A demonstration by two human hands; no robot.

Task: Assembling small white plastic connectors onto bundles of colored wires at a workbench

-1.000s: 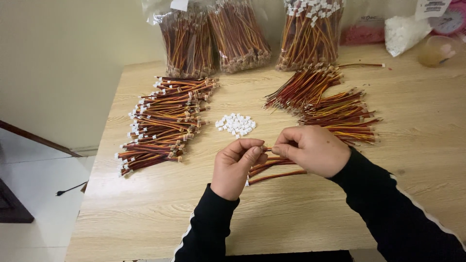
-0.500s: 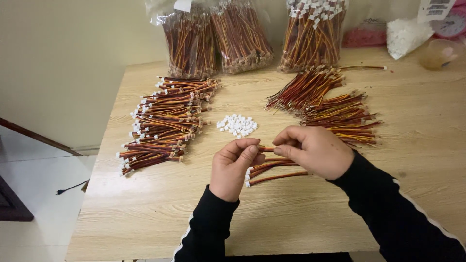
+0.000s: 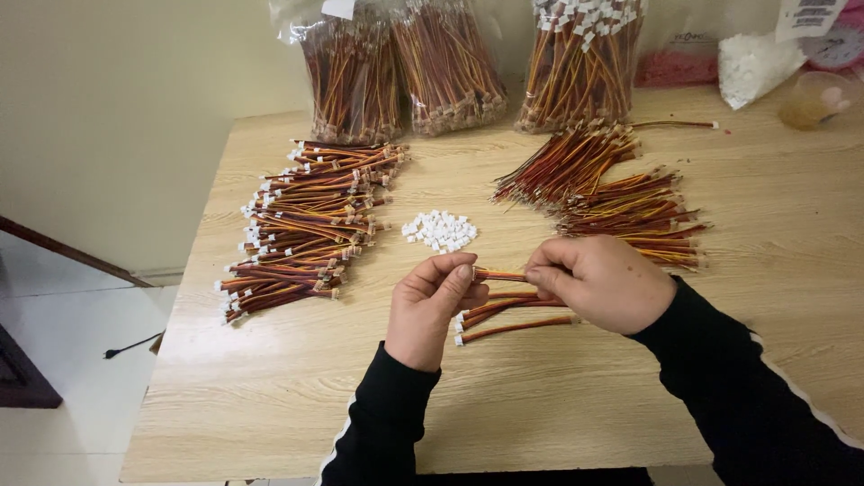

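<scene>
**Both hands pinch one short wire lead above the table**

The left hand [image 3: 430, 310] has its fingers [image 3: 454, 270] closed on one end of a short red-and-yellow wire lead [image 3: 500, 275], and the right hand [image 3: 601, 283] has its fingers [image 3: 549, 261] pinched shut on the other end, so the lead spans the small gap between them. Just below the fingers, a few finished leads [image 3: 508, 317] with white tips lie on the table [image 3: 576, 396]. Just beyond the fingers sits a small heap of white connector housings [image 3: 439, 230]. Farther out to the left lies a large stack of leads with white ends [image 3: 301, 225]; beyond the right hand lies a pile of bare-ended leads [image 3: 621, 198]. At the table's far edge stand clear bags of wire leads [image 3: 450, 63]
</scene>
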